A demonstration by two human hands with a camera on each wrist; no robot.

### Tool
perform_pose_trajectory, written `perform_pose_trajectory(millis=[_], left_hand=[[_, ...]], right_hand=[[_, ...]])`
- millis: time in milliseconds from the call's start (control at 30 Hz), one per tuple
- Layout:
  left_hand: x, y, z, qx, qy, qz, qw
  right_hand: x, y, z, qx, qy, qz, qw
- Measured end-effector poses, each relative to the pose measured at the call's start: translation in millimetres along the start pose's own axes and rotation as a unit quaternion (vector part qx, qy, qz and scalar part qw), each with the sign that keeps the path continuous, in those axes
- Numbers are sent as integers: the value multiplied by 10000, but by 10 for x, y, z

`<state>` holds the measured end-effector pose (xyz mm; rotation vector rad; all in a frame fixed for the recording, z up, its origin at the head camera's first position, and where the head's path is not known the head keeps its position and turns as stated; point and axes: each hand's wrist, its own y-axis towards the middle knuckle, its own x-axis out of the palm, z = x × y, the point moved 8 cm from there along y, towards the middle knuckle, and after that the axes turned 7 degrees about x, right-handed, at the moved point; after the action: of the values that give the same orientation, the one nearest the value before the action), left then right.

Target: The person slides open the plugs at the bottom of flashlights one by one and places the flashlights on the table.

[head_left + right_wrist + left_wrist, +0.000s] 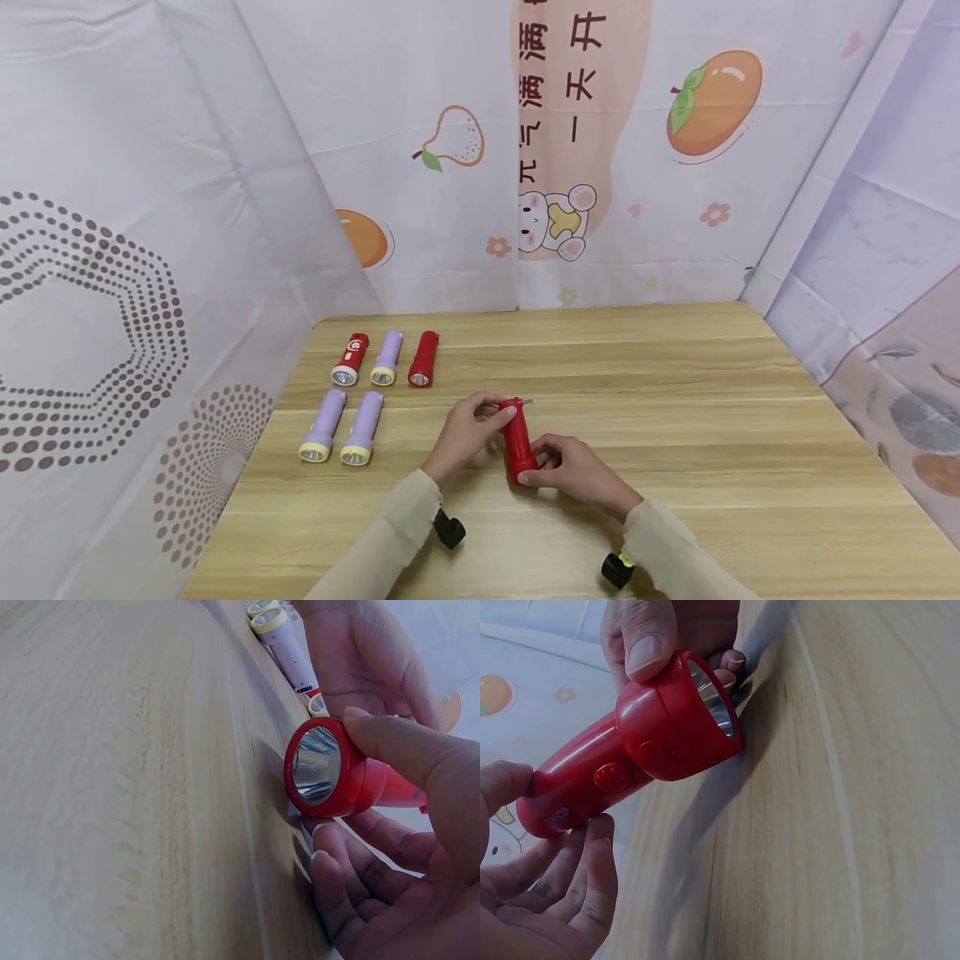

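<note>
Over the middle of the table, a red flashlight (517,443) is held between both hands, its lens end toward the person. The left hand (467,432) pinches its tail end, thumb on one side and fingers on the other. At the lens end, the right hand (576,472) grips the wide head with thumb and fingers. A small grey piece (527,402) juts sideways from the tail. In the left wrist view, a red switch button (613,778) shows on the body. The right wrist view looks into the silvery reflector (316,765), which appears unlit.
Left of the hands lie a red flashlight with a white rim (351,360), a plain red one (424,358), and purple ones with yellow rims (387,357), (324,425), (363,428). The wooden table (675,400) meets a printed white curtain (450,233) behind and at the sides.
</note>
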<state>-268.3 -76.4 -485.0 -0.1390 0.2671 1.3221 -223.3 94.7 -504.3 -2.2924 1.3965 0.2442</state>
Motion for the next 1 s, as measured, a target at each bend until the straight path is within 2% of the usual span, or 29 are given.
perform_pose_trajectory(millis=[400, 633, 1000], left_hand=[[-12, -5, -10, -144, -8, 157, 9998], [34, 33, 32, -67, 59, 136, 9999], [150, 123, 35, -97, -296, 102, 9995]], right_hand=[[7, 10, -26, 50, 58, -71, 9999], [-18, -33, -41, 23, 131, -100, 9999], [-125, -53, 8, 61, 162, 38, 9998]])
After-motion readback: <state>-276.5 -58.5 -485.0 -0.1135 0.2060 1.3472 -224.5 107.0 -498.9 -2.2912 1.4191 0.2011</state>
